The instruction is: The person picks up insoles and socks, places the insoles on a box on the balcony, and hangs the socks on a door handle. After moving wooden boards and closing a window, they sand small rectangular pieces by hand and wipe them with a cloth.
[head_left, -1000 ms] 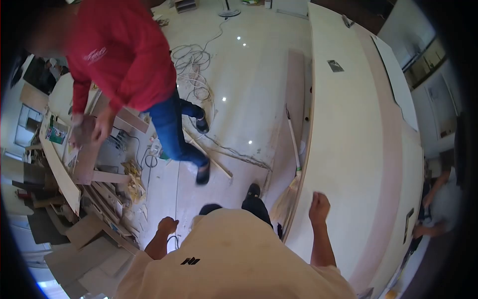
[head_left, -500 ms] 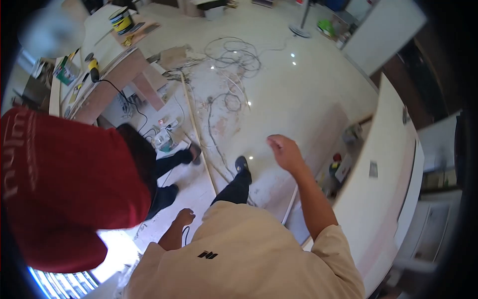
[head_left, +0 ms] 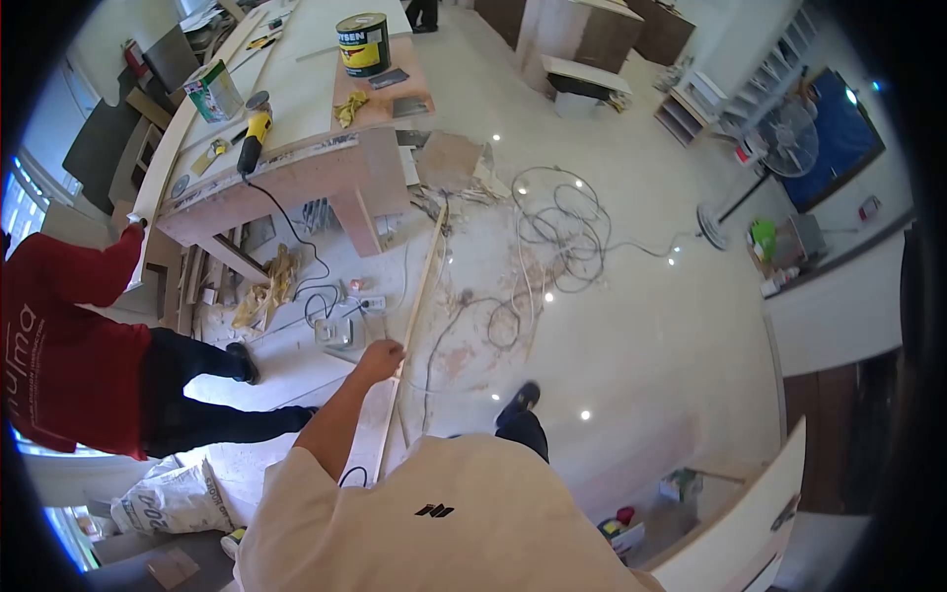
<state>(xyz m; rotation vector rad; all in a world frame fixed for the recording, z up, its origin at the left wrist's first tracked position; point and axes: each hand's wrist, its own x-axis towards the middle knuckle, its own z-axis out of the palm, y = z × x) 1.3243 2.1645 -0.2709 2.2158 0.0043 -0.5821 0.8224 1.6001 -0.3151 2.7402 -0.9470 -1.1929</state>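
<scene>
My left hand (head_left: pixel 380 360) hangs in front of me with its fingers curled in, and nothing shows in it. In this view it overlaps the edge of a long thin wooden strip (head_left: pixel 424 286) that lies along the floor. Just beyond the hand, a pale box-like device (head_left: pixel 337 333) sits on the floor among cords. My right hand is out of view. One of my dark shoes (head_left: pixel 526 396) is forward on the floor.
At left, a person in a red shirt (head_left: pixel 74 340) stands by a worktable (head_left: pixel 316 54) bearing a paint can (head_left: pixel 363 47) and a yellow power tool (head_left: pixel 256 133). Looped cable (head_left: pixel 562 232) crosses the floor toward a standing fan (head_left: pixel 784 143). A pale panel (head_left: pixel 735 533) stands at lower right.
My view has shifted forward and up, showing more of the worktable and fan. My left hand has swung forward; my right hand has left view. The person in red has raised an arm to the table.
</scene>
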